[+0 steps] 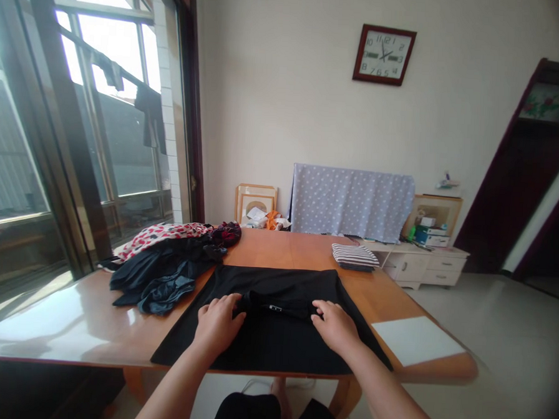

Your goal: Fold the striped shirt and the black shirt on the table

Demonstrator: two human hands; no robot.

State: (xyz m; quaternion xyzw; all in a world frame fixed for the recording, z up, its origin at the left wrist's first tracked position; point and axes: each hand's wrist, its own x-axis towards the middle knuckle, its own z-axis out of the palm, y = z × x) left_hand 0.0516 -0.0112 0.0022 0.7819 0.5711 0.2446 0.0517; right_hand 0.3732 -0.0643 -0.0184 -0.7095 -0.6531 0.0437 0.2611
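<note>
A black garment [272, 347] is spread over the near side of the wooden table, its lower edge along the table's front edge. Across its middle runs a bunched fold with a small white mark, perhaps a label [275, 308]. My left hand [218, 322] pinches the left end of this fold, thumb and fingers closed on the cloth. At the fold's right end, my right hand [334, 325] grips the cloth between thumb and fingers. The fingertips partly disappear into the dark fabric.
On the table [277, 250], a heap of clothes [168, 266] lies left and a folded striped stack [354, 256] back right. A white sheet [417, 340] rests near the right corner. Behind stand a dotted cloth cover [352, 204] and a low cabinet [426, 267]. Windows are left.
</note>
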